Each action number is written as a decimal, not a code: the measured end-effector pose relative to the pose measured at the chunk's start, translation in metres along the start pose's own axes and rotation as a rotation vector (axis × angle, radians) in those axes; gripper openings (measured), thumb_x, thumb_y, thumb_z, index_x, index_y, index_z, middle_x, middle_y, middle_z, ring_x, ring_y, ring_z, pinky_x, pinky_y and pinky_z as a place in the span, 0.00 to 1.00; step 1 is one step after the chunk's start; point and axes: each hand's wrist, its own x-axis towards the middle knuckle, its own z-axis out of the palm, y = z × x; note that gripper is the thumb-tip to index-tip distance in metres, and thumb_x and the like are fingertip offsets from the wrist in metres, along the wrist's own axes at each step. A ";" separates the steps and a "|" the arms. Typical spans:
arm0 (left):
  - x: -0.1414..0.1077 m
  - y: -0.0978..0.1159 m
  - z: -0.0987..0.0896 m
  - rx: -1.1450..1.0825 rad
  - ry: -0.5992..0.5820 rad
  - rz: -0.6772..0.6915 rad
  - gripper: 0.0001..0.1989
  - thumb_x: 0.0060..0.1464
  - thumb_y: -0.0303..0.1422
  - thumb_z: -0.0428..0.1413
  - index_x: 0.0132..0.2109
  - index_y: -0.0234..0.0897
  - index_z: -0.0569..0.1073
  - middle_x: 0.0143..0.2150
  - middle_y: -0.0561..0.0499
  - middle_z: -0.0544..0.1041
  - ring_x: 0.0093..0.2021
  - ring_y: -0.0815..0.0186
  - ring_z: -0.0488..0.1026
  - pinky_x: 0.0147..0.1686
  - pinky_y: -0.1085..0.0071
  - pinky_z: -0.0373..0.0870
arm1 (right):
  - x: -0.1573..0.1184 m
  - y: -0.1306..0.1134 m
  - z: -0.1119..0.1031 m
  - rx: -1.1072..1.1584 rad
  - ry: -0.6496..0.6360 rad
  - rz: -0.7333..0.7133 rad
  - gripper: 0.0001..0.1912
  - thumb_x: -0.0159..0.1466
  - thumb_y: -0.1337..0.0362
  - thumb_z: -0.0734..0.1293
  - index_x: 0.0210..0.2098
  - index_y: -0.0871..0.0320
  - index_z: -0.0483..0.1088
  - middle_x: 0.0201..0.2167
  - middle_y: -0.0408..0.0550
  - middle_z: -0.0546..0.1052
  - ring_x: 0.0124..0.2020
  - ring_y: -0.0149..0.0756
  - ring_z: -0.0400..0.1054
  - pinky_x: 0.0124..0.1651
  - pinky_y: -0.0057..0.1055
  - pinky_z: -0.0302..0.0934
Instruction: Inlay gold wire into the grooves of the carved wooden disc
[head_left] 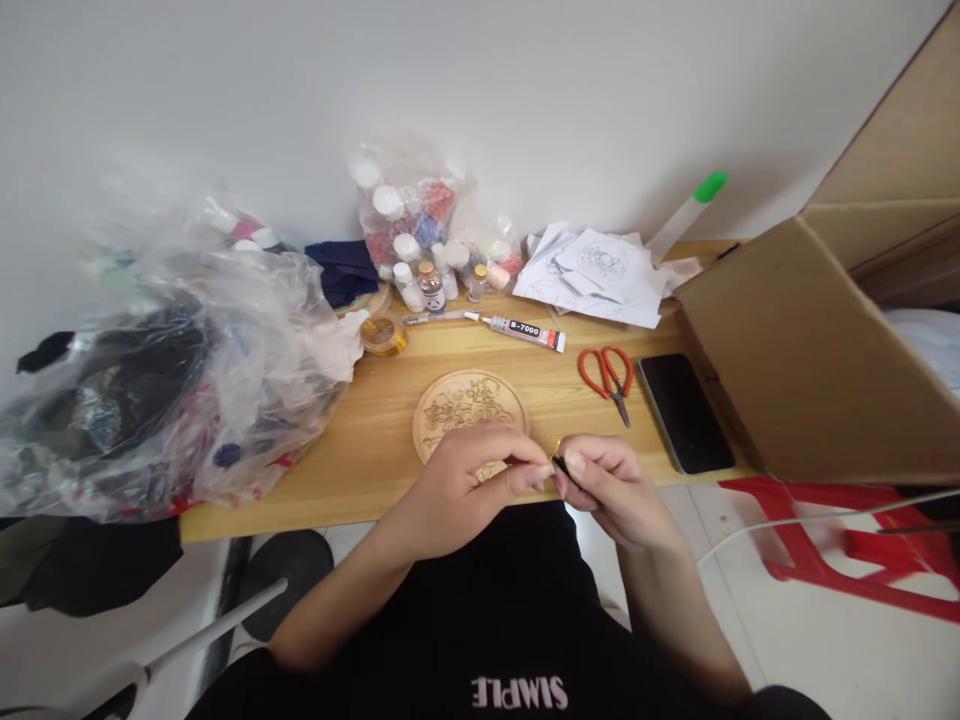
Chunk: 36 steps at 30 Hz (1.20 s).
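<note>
My left hand (480, 490) is pinched at the fingertips on a short bent piece of gold wire (556, 448). Against it, my right hand (619, 490) closes thumb and fingers around a slim black tool (564, 468); most of it is hidden in the grip, so its kind does not show. Both hands meet just above the table's front edge. Partly behind my left hand lies a round wooden disc (469, 392) with a floral pattern in gold lines. A spool of gold wire (383, 336) sits farther back on the left.
Orange-handled pliers (606, 375) and a phone (685, 413) lie right, beside an open cardboard box (817, 350). Behind are a B-7000 glue tube (523, 331), printed sheets (592, 270) and small bottles (432, 288). A large plastic bag (247, 370) covers the table's left.
</note>
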 end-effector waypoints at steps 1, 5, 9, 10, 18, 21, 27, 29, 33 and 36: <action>0.000 0.000 0.000 -0.003 -0.002 0.002 0.06 0.58 0.29 0.54 0.34 0.34 0.74 0.30 0.54 0.76 0.32 0.74 0.71 0.36 0.78 0.66 | 0.000 0.000 0.000 0.001 -0.001 0.000 0.17 0.64 0.56 0.64 0.24 0.61 0.68 0.14 0.35 0.54 0.15 0.19 0.42 0.18 0.22 0.38; 0.000 0.002 0.001 0.000 -0.001 -0.006 0.07 0.58 0.29 0.54 0.33 0.34 0.74 0.30 0.54 0.76 0.32 0.74 0.71 0.35 0.78 0.65 | -0.001 0.001 0.000 -0.011 -0.006 0.000 0.17 0.64 0.56 0.64 0.24 0.61 0.68 0.14 0.35 0.55 0.16 0.20 0.42 0.19 0.23 0.39; 0.000 0.001 0.001 -0.009 -0.012 -0.004 0.07 0.58 0.30 0.54 0.33 0.33 0.75 0.29 0.53 0.75 0.32 0.74 0.71 0.35 0.78 0.65 | -0.002 0.001 0.000 -0.012 -0.009 0.013 0.18 0.63 0.56 0.64 0.23 0.62 0.67 0.13 0.35 0.55 0.15 0.19 0.42 0.18 0.22 0.39; 0.000 0.001 0.001 -0.010 -0.012 0.001 0.07 0.58 0.30 0.54 0.33 0.33 0.75 0.29 0.53 0.75 0.32 0.74 0.71 0.35 0.78 0.65 | -0.002 0.001 0.000 -0.010 -0.010 0.018 0.18 0.63 0.56 0.65 0.22 0.62 0.67 0.13 0.35 0.55 0.15 0.19 0.42 0.18 0.22 0.39; 0.000 0.001 0.000 -0.018 -0.044 0.033 0.06 0.58 0.28 0.54 0.33 0.34 0.74 0.27 0.55 0.75 0.30 0.75 0.70 0.33 0.80 0.64 | 0.000 -0.003 0.002 0.057 -0.038 0.092 0.21 0.61 0.54 0.66 0.19 0.62 0.64 0.12 0.35 0.54 0.14 0.18 0.41 0.17 0.21 0.35; 0.001 0.002 -0.001 -0.041 -0.061 0.035 0.07 0.58 0.28 0.54 0.31 0.34 0.74 0.26 0.56 0.74 0.28 0.75 0.71 0.33 0.80 0.65 | 0.000 -0.003 0.002 0.125 -0.075 0.145 0.22 0.60 0.52 0.67 0.19 0.62 0.63 0.11 0.34 0.52 0.14 0.18 0.39 0.16 0.21 0.33; 0.002 0.002 -0.001 -0.109 -0.068 -0.012 0.07 0.58 0.28 0.54 0.31 0.34 0.73 0.25 0.56 0.73 0.26 0.76 0.69 0.31 0.80 0.65 | 0.000 -0.003 0.002 0.106 -0.057 0.139 0.21 0.60 0.52 0.67 0.20 0.62 0.65 0.11 0.34 0.52 0.14 0.18 0.40 0.16 0.21 0.34; 0.002 0.001 -0.001 -0.116 -0.067 -0.018 0.07 0.58 0.29 0.54 0.31 0.34 0.73 0.26 0.56 0.73 0.27 0.76 0.69 0.32 0.80 0.65 | 0.000 -0.003 0.001 0.065 -0.055 0.121 0.21 0.61 0.53 0.66 0.20 0.62 0.66 0.12 0.34 0.53 0.14 0.18 0.40 0.17 0.21 0.35; 0.002 0.000 -0.001 -0.137 -0.080 -0.022 0.07 0.57 0.29 0.54 0.31 0.34 0.73 0.25 0.56 0.73 0.27 0.76 0.69 0.31 0.80 0.65 | -0.002 -0.003 -0.001 0.006 -0.060 0.088 0.20 0.62 0.53 0.65 0.21 0.62 0.66 0.12 0.35 0.54 0.14 0.19 0.41 0.17 0.22 0.36; 0.002 0.001 0.000 -0.152 -0.089 -0.046 0.08 0.58 0.30 0.54 0.30 0.34 0.73 0.25 0.56 0.73 0.25 0.76 0.68 0.30 0.79 0.65 | -0.004 -0.003 -0.002 -0.044 -0.059 0.052 0.19 0.63 0.55 0.65 0.21 0.62 0.67 0.13 0.36 0.55 0.15 0.19 0.42 0.18 0.23 0.38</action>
